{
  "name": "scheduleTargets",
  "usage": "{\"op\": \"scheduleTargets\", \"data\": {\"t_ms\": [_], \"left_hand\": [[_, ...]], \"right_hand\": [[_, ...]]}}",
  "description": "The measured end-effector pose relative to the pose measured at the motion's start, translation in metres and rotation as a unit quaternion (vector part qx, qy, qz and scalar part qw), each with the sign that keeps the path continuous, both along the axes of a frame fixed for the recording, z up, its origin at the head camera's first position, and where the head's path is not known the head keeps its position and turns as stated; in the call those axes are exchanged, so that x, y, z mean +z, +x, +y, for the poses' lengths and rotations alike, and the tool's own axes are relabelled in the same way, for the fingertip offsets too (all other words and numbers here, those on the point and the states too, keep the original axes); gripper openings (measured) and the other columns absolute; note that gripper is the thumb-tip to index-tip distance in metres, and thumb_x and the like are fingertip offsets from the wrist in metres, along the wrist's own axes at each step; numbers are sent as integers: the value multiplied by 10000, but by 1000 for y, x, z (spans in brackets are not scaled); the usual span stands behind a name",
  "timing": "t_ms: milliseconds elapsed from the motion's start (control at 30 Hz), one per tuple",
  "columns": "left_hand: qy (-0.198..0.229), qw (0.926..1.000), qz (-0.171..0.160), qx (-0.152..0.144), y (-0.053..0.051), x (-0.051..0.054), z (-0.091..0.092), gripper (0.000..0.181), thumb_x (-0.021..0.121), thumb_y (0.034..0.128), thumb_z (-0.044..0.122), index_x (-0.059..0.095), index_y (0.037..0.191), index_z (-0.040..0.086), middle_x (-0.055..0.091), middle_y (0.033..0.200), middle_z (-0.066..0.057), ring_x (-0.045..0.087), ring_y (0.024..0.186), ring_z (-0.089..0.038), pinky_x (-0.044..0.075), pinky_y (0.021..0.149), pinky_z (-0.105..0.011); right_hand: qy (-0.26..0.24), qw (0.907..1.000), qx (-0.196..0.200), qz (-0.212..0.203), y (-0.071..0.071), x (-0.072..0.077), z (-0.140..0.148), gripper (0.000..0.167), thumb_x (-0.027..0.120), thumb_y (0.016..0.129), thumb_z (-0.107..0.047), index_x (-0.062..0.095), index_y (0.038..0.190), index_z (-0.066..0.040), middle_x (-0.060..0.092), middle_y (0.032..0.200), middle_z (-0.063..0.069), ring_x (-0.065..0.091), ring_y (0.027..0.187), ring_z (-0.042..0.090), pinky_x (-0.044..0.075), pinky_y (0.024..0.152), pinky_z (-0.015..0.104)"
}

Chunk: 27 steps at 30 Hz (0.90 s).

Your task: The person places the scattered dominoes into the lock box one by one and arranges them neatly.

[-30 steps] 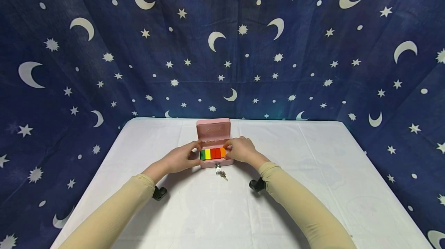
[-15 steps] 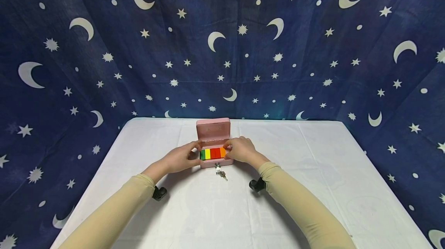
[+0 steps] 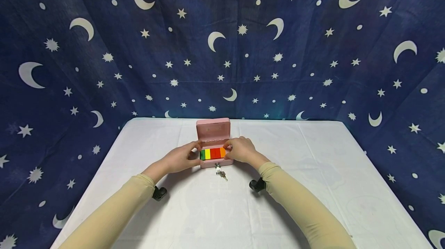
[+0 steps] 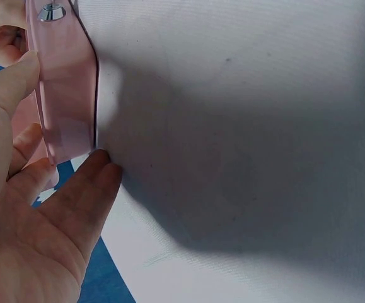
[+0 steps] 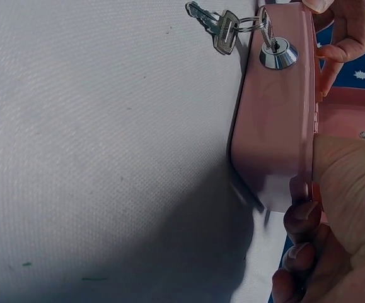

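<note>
A small pink metal cash box point(image 3: 209, 165) stands on the white-covered table, its lid point(image 3: 213, 129) raised at the back. Inside lies a row of coloured blocks: a green block point(image 3: 202, 155), a yellow block point(image 3: 208, 154), red blocks point(image 3: 215, 153) and an orange block point(image 3: 223, 152). My left hand point(image 3: 179, 158) holds the box's left end, its thumb on the front rim. At the right end, the thumb and forefinger of my right hand point(image 3: 241, 149) reach inside and pinch the orange block. The other right-hand fingers point(image 5: 301, 218) curl outside the box; the exact contact is hidden.
A lock point(image 5: 278, 55) sits in the box's front wall with keys point(image 5: 225, 33) hanging from it onto the table cloth point(image 3: 222, 210). A dark blue curtain point(image 3: 194, 60) with moons and stars surrounds the table. Black wrist cameras point(image 3: 160, 193) hang below both wrists.
</note>
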<state>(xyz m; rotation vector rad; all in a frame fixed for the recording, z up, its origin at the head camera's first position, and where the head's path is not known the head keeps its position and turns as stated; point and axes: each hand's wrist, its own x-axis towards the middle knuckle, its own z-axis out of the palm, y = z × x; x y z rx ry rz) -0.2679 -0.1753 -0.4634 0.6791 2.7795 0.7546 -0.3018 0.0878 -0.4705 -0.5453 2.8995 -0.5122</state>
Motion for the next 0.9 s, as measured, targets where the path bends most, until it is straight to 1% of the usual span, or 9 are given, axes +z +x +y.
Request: {"op": "scheduleTargets", "data": {"t_ms": [67, 267, 433, 667, 900], "left_hand": [[-9, 10000, -4, 6, 0, 0, 0, 458, 749, 916, 404, 572, 1256, 152, 530, 1472, -45, 645, 1138, -199, 499, 991, -440], [-17, 10000, 0, -24, 0, -1, -1, 444, 745, 919, 405, 575, 1237, 146, 478, 1533, -61, 647, 1150, -205, 498, 998, -440], [35, 10000, -8, -35, 1, 0, -1, 442, 746, 918, 405, 576, 1230, 141, 476, 1536, -60, 646, 1153, -213, 495, 999, -441], [17, 10000, 5, -48, 2, 1, -1, 429, 743, 921, 397, 578, 1220, 138, 426, 1575, -75, 641, 1138, -210, 498, 983, -435], [15, 10000, 3, -56, 3, 1, -2, 411, 739, 924, 388, 579, 1205, 134, 381, 1605, -79, 642, 1140, -208, 498, 981, -427]], "right_hand": [[-6, 10000, 1, -5, 0, 0, 0, 398, 831, 818, -317, 751, 1190, -199, 733, 1119, -18, 564, 989, 233, 409, 923, 421], [-8, 10000, 30, -12, 0, 0, 2, 407, 829, 817, -324, 749, 1198, -205, 734, 1111, -21, 561, 981, 227, 413, 910, 415], [-9, 10000, 51, -4, -1, 0, 2, 414, 828, 814, -324, 748, 1204, -208, 734, 1109, -23, 559, 975, 226, 415, 903, 416], [16, 10000, 4, -62, -1, 0, 1, 428, 825, 819, -339, 745, 1223, -221, 732, 1120, -27, 552, 970, 219, 411, 895, 402], [-81, 9998, -91, -127, -1, 5, 2, 423, 818, 826, -364, 745, 1219, -227, 734, 1119, -28, 552, 996, 232, 412, 904, 415]]}}
